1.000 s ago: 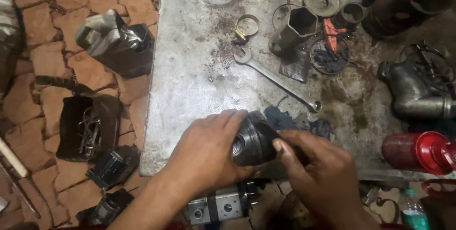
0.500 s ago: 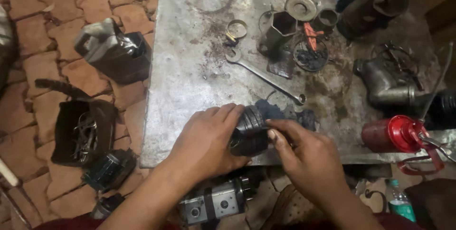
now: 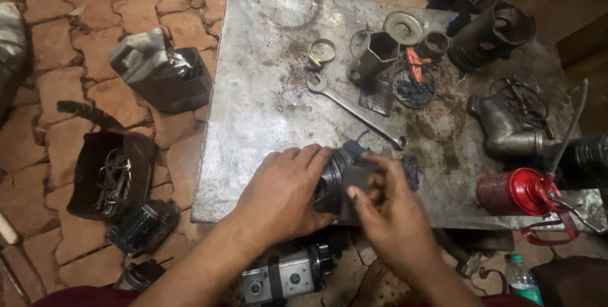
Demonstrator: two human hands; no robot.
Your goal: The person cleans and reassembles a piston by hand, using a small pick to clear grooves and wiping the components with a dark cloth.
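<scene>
A dark, greasy cylindrical metal part (image 3: 334, 181) lies at the near edge of a grey metal plate table (image 3: 259, 98). My left hand (image 3: 282, 193) wraps around its left side and holds it. My right hand (image 3: 394, 215) touches its right end with thumb and fingertips. A dark rag or seal (image 3: 411, 171) lies just right of the part. A long combination spanner (image 3: 354, 110) lies on the plate a little beyond my hands.
On the plate's far side sit a hose clamp (image 3: 322, 50), a hexagonal socket (image 3: 375, 53), a round disc (image 3: 404, 27), a dark housing (image 3: 491, 31) and a pipe elbow (image 3: 506, 126). A red oil can (image 3: 522, 190) stands right. On the brick floor lie a grey jerrycan (image 3: 158, 69), a black tool tub (image 3: 107, 174) and a pump (image 3: 285, 275).
The view has shifted so the table appears farther left and lower. My hands stay on the dark part; the right hand's fingers have moved slightly along its end.
</scene>
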